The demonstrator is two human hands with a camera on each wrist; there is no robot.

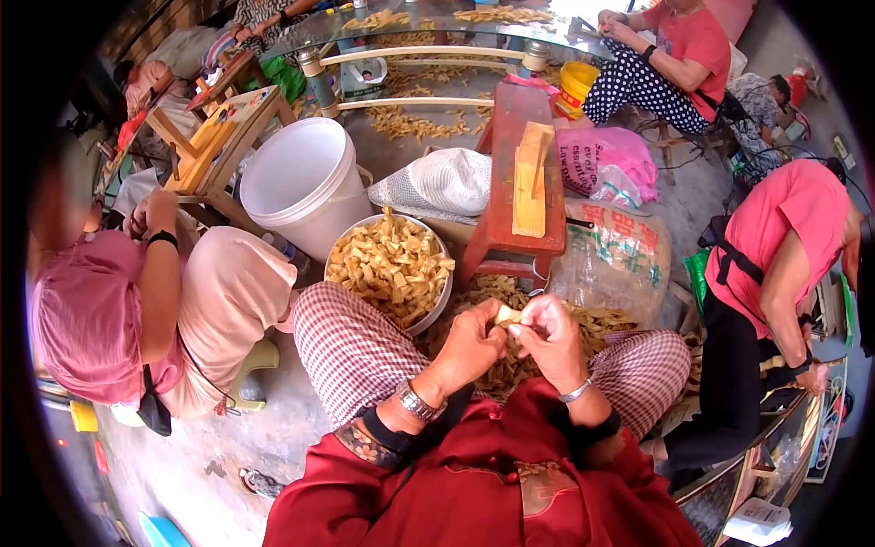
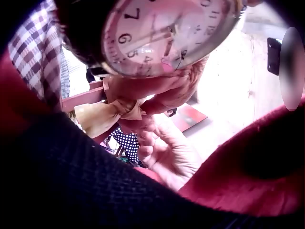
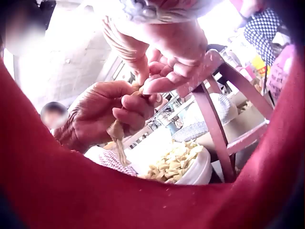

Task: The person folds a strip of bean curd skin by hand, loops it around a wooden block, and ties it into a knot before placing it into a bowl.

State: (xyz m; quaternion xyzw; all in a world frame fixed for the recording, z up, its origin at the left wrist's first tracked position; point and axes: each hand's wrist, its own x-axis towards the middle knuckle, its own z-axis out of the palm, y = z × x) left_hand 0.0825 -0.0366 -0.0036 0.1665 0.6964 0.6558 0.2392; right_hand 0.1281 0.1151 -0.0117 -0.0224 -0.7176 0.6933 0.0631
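Note:
Over the lap, my left hand (image 1: 469, 346), with a metal watch above it, pinches a tan, pliable strip (image 1: 508, 316). My right hand (image 1: 554, 342) meets it from the other side, thumb and fingertips gripping the same strip. In the left wrist view the strip (image 2: 95, 117) looks twisted or knotted where the fingers meet, with a flat end sticking out. A narrow tail of the strip (image 3: 116, 131) hangs below the left hand in the right wrist view. Loose tan strips (image 1: 592, 324) lie heaped beneath the hands. Folded tan pieces (image 1: 387, 269) fill a white basin (image 1: 447, 290) ahead and left.
Ahead stands a red bench (image 1: 506, 219) bearing a wooden tool (image 1: 529, 196). A large white bucket (image 1: 301, 182), a white mesh bag (image 1: 437, 182), a pink bag (image 1: 606, 164) and a clear sack (image 1: 620, 260) surround it. People sit close on both sides.

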